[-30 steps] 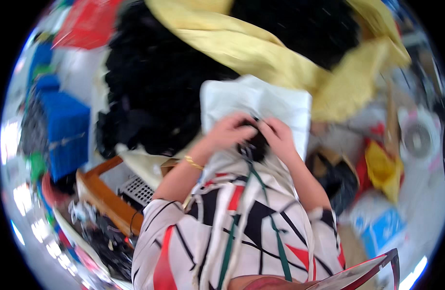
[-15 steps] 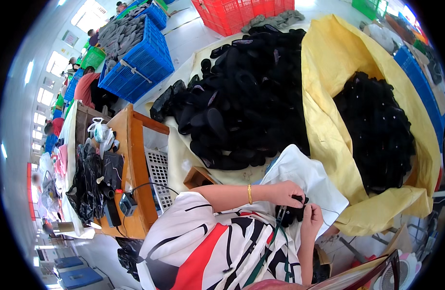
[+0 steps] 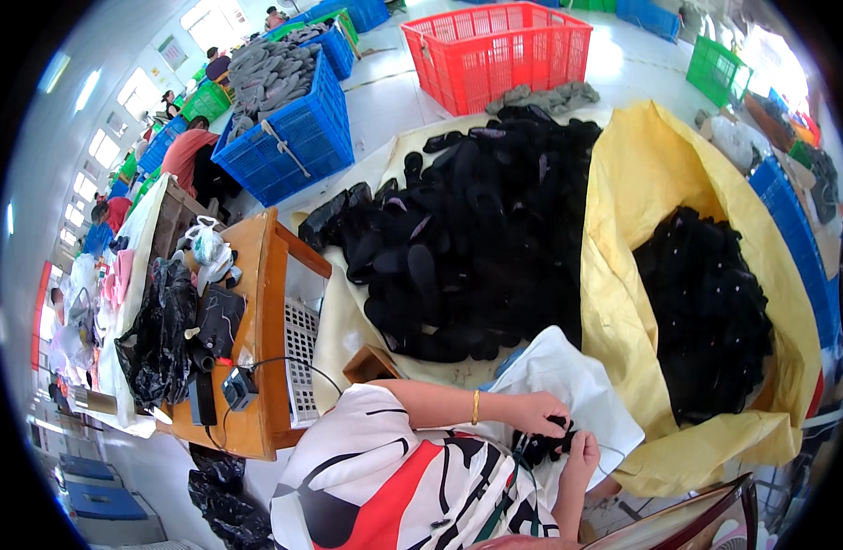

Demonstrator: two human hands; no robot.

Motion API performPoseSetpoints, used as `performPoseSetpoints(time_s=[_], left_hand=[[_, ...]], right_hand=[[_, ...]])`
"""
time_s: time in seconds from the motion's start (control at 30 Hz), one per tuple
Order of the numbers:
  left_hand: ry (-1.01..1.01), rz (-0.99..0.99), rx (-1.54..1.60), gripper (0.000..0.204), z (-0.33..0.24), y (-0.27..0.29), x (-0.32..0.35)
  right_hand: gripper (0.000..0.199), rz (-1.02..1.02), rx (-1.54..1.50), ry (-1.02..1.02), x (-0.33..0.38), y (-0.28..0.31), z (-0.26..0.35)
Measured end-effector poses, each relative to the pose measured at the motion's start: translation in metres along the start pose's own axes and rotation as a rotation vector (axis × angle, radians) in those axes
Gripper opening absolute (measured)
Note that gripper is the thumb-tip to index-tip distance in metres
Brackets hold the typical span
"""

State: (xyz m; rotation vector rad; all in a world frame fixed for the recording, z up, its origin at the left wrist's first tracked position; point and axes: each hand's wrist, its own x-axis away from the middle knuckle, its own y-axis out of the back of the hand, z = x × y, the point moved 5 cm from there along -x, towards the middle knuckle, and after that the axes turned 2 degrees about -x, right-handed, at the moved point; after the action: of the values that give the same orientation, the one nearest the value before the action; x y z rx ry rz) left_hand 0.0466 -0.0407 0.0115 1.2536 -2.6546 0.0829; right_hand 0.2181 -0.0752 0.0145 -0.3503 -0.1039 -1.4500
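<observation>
My left hand (image 3: pixel 542 414) is closed, its fingers pinching a small black fabric piece (image 3: pixel 534 448) above my lap. Close beside it, my right hand (image 3: pixel 582 453) is also closed at the edge of the same piece. The exact kind of the piece is hidden by my fingers. A white cloth (image 3: pixel 577 371) lies under and beyond both hands. A thin line sticks out to the right of my right hand. Past the cloth spreads a large heap of black slipper-like shoes (image 3: pixel 481 238).
On the right stands an open yellow sack (image 3: pixel 623 202) with black pieces (image 3: pixel 706 312) inside. A wooden table (image 3: pixel 270 330) with a black bag and a small device is at left. Farther off are a blue crate (image 3: pixel 298 142) of grey slippers and a red crate (image 3: pixel 504 55).
The view has tilted up, so the surroundings sit lower and more of the red crate shows. Both hands stay close together on the black piece.
</observation>
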Motion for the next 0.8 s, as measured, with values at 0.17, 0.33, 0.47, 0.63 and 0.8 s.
performPoseSetpoints(time_s=[0.17, 0.33, 0.47, 0.63, 0.8], left_hand=[[-0.155, -0.052, -0.048, 0.021, -0.041, 0.010, 0.010], [0.078, 0.057, 0.192, 0.018, -0.040, 0.010, 0.016], [-0.210, -0.113, -0.171, 0.017, -0.036, 0.029, 0.011], [-0.449, -0.178, -0.427, 0.024, -0.072, 0.030, 0.011], [-0.489, -0.142, -0.563, 0.032, -0.098, 0.018, 0.012]], right_hand=[[0.016, 0.135, 0.114, 0.017, 0.010, -0.008, 0.025], [0.021, 0.120, 0.216, 0.058, 0.015, 0.003, 0.037], [0.022, -0.041, 0.307, 0.105, 0.006, 0.020, 0.049], [0.010, 0.006, 0.247, -0.011, 0.006, 0.022, 0.066], [0.007, 0.214, 0.300, -0.063, 0.014, 0.005, 0.084]])
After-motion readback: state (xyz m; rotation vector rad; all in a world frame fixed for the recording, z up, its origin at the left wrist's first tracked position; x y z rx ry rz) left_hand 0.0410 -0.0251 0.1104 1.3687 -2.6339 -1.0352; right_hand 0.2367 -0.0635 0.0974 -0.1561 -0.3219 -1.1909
